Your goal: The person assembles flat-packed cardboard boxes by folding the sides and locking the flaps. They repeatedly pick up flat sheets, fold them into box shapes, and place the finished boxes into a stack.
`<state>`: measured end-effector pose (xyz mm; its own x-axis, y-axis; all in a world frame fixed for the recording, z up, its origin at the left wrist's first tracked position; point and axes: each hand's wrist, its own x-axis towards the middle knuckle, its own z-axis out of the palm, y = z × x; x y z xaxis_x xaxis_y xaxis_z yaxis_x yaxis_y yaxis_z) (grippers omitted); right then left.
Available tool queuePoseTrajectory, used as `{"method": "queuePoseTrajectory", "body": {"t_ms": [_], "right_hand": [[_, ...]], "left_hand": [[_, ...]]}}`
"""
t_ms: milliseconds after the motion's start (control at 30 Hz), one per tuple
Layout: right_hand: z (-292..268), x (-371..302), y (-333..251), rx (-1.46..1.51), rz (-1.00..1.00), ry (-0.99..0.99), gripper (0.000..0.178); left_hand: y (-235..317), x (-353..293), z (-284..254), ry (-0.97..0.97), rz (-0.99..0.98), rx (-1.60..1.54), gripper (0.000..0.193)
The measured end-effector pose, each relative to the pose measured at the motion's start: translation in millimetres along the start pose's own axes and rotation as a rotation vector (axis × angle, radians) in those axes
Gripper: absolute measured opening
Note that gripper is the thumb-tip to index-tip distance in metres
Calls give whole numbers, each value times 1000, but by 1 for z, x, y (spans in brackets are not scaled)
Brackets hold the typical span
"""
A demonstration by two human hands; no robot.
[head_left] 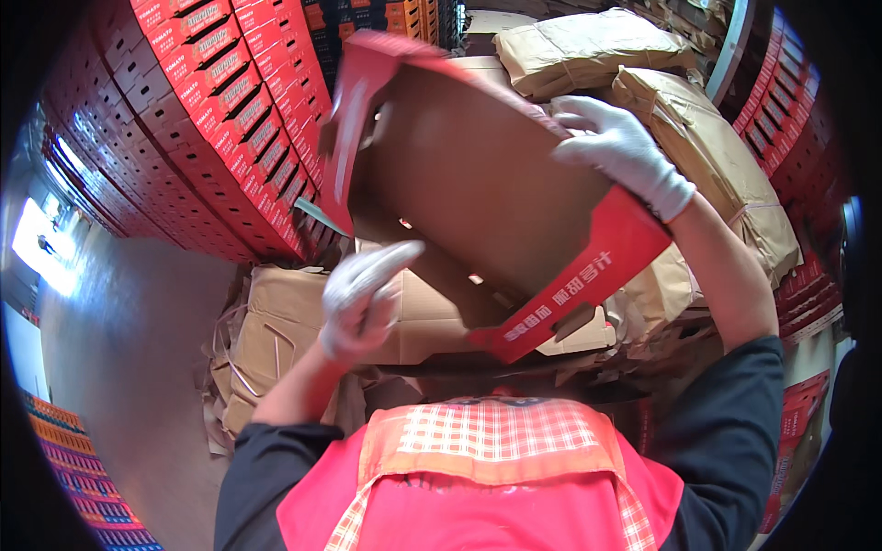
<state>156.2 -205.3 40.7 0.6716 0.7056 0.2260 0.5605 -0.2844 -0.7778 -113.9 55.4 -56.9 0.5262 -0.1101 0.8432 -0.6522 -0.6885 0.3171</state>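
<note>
A red cardboard box (478, 184) with a bare brown inside hangs tilted in front of me, its open side toward me. My right hand (625, 151), in a white glove, grips the box's upper right rim, fingers over the edge. My left hand (363, 298), also gloved in white, is at the box's lower left side. Its index finger stretches toward the box wall and the other fingers are partly bent. The left hand holds nothing, and whether its fingertip touches the wall is unclear. Below the box lies flat brown cardboard (418, 321).
Tall stacks of red boxes (225, 101) rise at the left, and more red boxes (781, 92) stand at the right. Paper-wrapped bundles (588, 50) tied with cord lie at the back right. Another wrapped bundle (276, 321) sits near my left forearm. Grey floor (156, 367) stretches along the left.
</note>
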Motion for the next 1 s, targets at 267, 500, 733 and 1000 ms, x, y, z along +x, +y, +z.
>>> {"method": "queuePoseTrajectory", "body": {"t_ms": [267,500,733,1000], "right_hand": [[108,-89,173,521,614,20,30],[45,-67,142,624,128,181,22],[2,-91,-5,194,-132,223,30],[12,-67,-76,-181,314,-243,33]], "left_hand": [[14,47,-9,-302,-319,-258,112],[50,90,121,-147,156,49,78],[43,85,170,188,148,-73,123],[51,58,190,246,-265,-198,139]]}}
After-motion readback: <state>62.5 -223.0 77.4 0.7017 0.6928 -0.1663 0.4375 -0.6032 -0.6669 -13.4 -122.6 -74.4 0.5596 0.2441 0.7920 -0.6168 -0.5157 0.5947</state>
